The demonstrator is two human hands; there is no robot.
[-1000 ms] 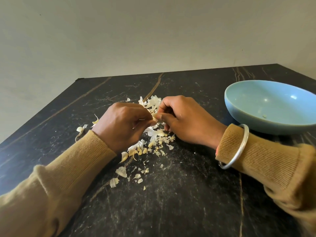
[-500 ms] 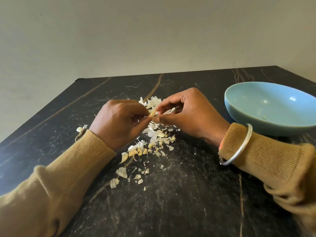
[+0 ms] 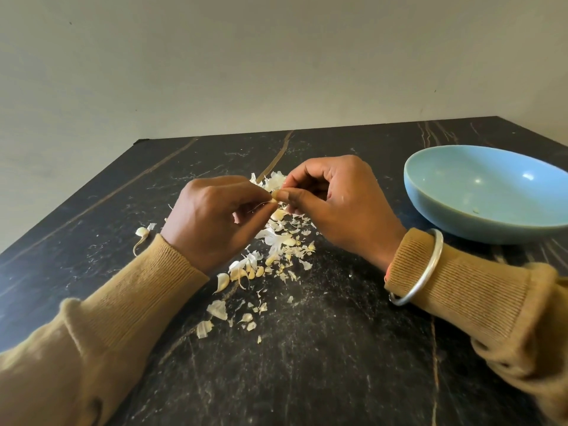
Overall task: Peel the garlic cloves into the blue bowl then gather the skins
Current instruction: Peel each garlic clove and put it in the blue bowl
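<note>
Nearest to the camera, two mustard sleeves (image 3: 107,318) come in from both sides over the dark counter (image 3: 322,379). A silver bangle (image 3: 425,269) sits over the right cuff.

Between the forearms lie the loose skins (image 3: 217,309), thin and pale, scattered in a line that leads up toward the hands. A little farther, several unpeeled cloves (image 3: 246,273) lie mixed with more skin. I think they are kept directly under the hands so that the next one is quick to take and the peel falls in one place, which makes the gathering easier later. One more clove (image 3: 142,232) lies apart, just beside the left cuff.

Above this heap, the left hand (image 3: 215,222) and the right hand (image 3: 341,207) meet, raised off the counter. Both have the fingers curled, and each pinches the same small garlic clove (image 3: 275,196) between thumb and forefinger. It seems one hand holds it steady while the other pulls the skin, but I cannot tell which does which.

Farther right, well apart from the hands, stands the blue bowl (image 3: 491,234). Inside I see only a tiny bit, too small to name, so I judge that the peeling is at an early stage.
</note>
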